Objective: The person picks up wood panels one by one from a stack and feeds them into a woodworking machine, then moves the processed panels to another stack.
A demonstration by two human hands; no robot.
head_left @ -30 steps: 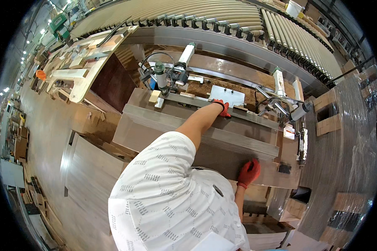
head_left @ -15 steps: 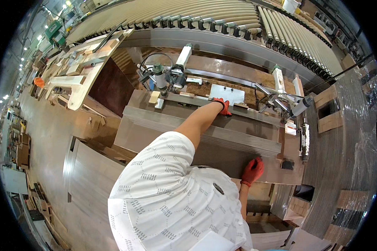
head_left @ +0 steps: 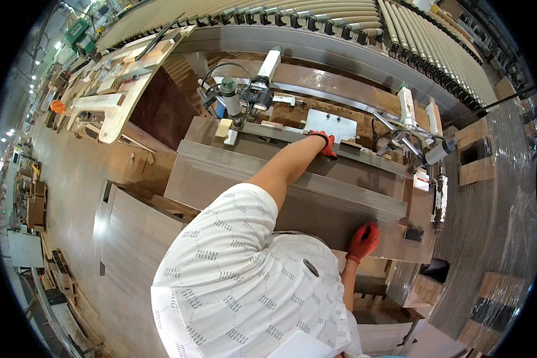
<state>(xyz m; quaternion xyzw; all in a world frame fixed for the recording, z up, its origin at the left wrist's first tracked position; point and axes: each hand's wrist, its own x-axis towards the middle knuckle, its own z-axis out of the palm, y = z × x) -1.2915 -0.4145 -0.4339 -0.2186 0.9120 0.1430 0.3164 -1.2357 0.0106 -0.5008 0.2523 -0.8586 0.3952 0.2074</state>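
Note:
My left hand [head_left: 326, 145], in a red glove, reaches across the worktable to a long narrow grey strip [head_left: 376, 161] that lies along the machine's far edge. Its fingers close over the strip near the strip's middle. My right hand [head_left: 363, 241], also red-gloved, rests at the table's near edge, with fingers loosely curled and nothing visible in them. Between the hands lies a stack of long grey-brown strips [head_left: 292, 182], running left to right. A brown board [head_left: 310, 216] shows on the near side of the stack.
Clamp-like machine heads stand at the left [head_left: 235, 101] and right [head_left: 420, 146] of the far edge. A pale metal plate [head_left: 333, 125] sits beyond my left hand. A roller conveyor [head_left: 316, 21] runs behind; wrapped panel stacks [head_left: 501, 179] stand right. A cluttered wooden bench [head_left: 110, 95] is at left.
The whole view has shifted slightly, with the bench and machine now a little higher and the machine farther right. Both hands keep nearly the same places on the table.

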